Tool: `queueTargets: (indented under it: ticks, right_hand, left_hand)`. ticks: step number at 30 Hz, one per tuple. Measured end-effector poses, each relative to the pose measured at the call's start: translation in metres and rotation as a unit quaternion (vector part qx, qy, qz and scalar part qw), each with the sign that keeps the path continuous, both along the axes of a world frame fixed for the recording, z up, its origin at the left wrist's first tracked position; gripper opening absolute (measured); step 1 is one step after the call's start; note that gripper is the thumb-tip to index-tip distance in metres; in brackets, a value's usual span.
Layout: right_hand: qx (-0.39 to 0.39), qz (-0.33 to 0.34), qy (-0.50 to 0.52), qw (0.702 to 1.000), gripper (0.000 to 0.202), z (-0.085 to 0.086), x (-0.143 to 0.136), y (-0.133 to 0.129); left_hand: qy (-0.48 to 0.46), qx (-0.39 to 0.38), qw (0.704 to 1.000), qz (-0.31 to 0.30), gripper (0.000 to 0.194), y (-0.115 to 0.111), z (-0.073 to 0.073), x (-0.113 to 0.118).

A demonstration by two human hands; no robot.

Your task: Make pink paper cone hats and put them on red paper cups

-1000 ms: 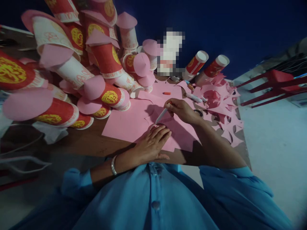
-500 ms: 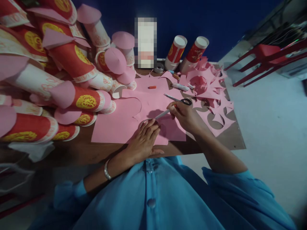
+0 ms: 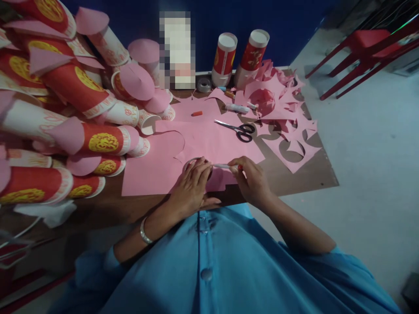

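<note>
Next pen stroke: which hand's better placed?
Probably the right hand: it holds the white pen, pointed toward the left hand, which lies spread over a round object on the pink paper.

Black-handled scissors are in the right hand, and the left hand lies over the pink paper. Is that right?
Not quite: the head view shows the right hand holding a white pen; the black-handled scissors lie beyond it. The left hand does lie over the pink paper.

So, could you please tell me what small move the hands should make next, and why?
Probably trace the pen along the round rim: the left hand rests over that rim on the pink paper, and the right hand holds the pen with its tip close by.
</note>
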State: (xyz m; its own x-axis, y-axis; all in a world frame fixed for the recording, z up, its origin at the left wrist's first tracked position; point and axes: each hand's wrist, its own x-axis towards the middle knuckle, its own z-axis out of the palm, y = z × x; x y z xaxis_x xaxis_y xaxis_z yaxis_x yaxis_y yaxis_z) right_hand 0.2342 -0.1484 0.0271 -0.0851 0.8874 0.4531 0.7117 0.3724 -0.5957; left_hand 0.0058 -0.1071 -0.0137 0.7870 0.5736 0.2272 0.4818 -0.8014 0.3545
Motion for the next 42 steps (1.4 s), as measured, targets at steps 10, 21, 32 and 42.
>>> queueTargets:
  ticks: [10, 21, 32, 42]
  right_hand:
    - [0.102, 0.023, -0.132, 0.986, 0.014, -0.006, -0.025, -0.041]
    - [0.070, 0.037, -0.102, 0.992, 0.020, -0.014, -0.037, -0.059]
    - [0.084, 0.036, -0.085, 0.992, 0.017, -0.010, -0.046, -0.058]
    - [0.093, -0.039, 0.116, 0.988, 0.032, 0.018, -0.019, -0.067]
  left_hand:
    - [0.000, -0.014, 1.000, 0.000, 0.085, -0.001, 0.003, -0.002]
    - [0.002, -0.031, 0.999, -0.013, 0.077, 0.000, 0.005, -0.003]
    - [0.004, -0.036, 0.999, -0.010, 0.065, 0.000, 0.004, -0.003]
    - [-0.028, -0.041, 0.998, -0.024, 0.081, 0.003, 0.000, -0.004]
